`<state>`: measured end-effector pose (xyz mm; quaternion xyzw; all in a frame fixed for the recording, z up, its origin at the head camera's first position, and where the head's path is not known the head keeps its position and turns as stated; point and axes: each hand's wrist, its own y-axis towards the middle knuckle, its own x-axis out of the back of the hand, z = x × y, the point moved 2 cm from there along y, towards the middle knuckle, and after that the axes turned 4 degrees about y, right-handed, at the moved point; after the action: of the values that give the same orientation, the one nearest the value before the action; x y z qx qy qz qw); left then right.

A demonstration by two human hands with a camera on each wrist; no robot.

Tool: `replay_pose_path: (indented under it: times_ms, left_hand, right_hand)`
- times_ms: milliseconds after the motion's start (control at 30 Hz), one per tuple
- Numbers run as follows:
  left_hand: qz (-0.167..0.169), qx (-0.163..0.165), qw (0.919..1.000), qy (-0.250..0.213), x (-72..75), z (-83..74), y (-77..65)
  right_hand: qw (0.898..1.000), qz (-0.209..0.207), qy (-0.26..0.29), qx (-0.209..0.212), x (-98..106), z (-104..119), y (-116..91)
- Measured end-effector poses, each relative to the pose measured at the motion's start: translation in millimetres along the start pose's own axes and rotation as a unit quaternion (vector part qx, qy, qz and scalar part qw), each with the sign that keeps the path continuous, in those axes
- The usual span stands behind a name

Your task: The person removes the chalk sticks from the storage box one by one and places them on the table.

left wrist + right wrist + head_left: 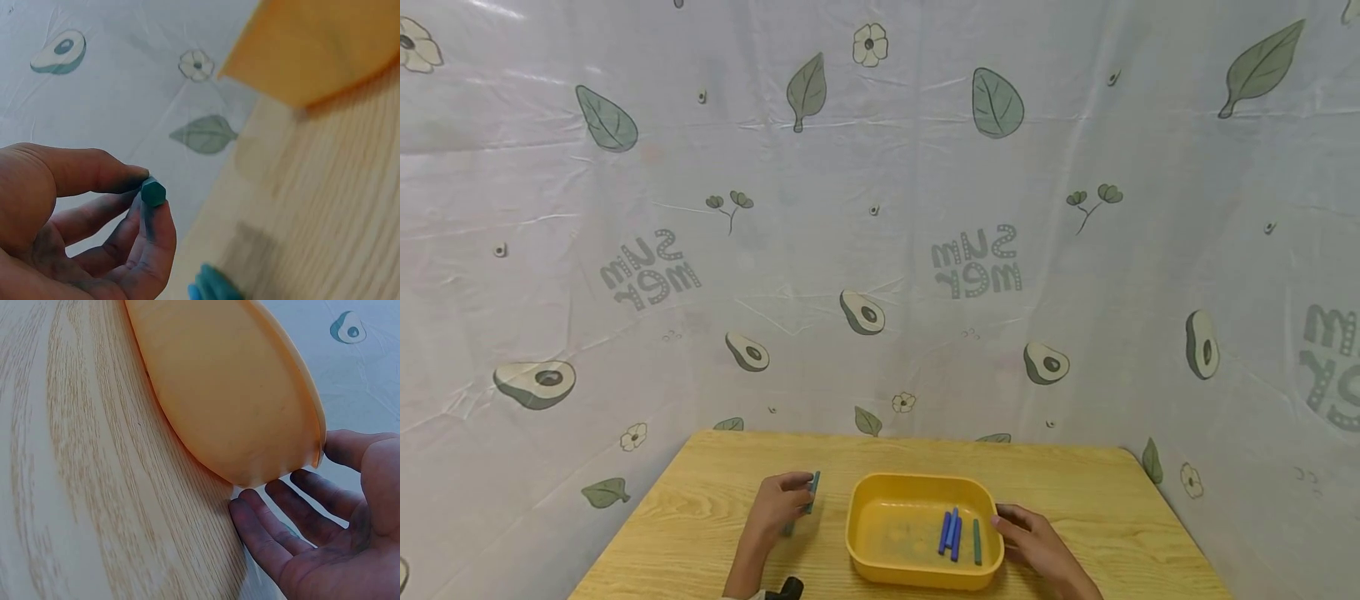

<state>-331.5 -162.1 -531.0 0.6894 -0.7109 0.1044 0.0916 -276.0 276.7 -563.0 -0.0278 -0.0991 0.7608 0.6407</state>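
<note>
My left hand (pixel 781 504) is raised over the table left of the yellow tray (pixel 887 575), pinching a green hexagonal chalk stick (pixel 154 192) between thumb and fingertips. Its end faces the left wrist camera, and the fingers carry dark smudges. Below that hand lie more green chalk sticks (pixel 219 286), with a bit of blue beside them. At the tray's right end, my right hand (pixel 1033 542) holds the wall, thumb at the rim and fingertips against the outside. Inside the tray, several blue chalk sticks (pixel 950 533) lie bunched beside one green chalk stick (pixel 977 542).
The wooden table (pixel 715 467) runs back to a pale curtain (pixel 880 350) printed with leaves, flowers and avocados, which also closes in both sides. Greenish smudges mark the tray floor. A dark band (pixel 790 588) shows by the left forearm.
</note>
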Motion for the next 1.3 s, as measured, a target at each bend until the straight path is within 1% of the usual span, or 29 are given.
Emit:
replay_pose_path:
  times_ms: [100,300,533,733,933,1167,1300]
  left_hand:
    - [-0.010,0.003,0.9998,0.015,12.1,6.0,-0.4]
    - [-0.031,0.012,0.9993,0.018,33.1,17.9,0.4]
    - [-0.055,0.027,0.9977,0.027,47.9,25.4,0.9]
    - [-0.062,0.016,0.9972,0.038,50.3,29.8,1.2]
    - [-0.067,0.026,0.9962,0.049,51.6,39.0,3.1]
    - [-0.078,0.014,0.9935,0.082,49.9,43.9,5.6]
    - [-0.082,0.016,0.9919,0.096,48.1,45.7,6.8]
  right_hand:
    - [1.000,-0.006,-0.002,-0.003,-0.6,-0.6,1.2]
    - [1.000,-0.011,0.002,-0.004,-1.7,0.3,0.9]
    - [1.000,-0.008,0.005,-0.006,-1.1,0.6,-1.1]
    - [1.000,-0.013,0.002,-0.007,-0.9,0.3,1.6]
    - [1.000,-0.016,-0.001,-0.008,-3.0,1.4,0.5]
    - [1.000,-0.008,-0.004,-0.003,-2.0,1.8,-0.1]
    - [1.000,-0.006,-0.005,-0.001,-1.7,1.4,0.2]
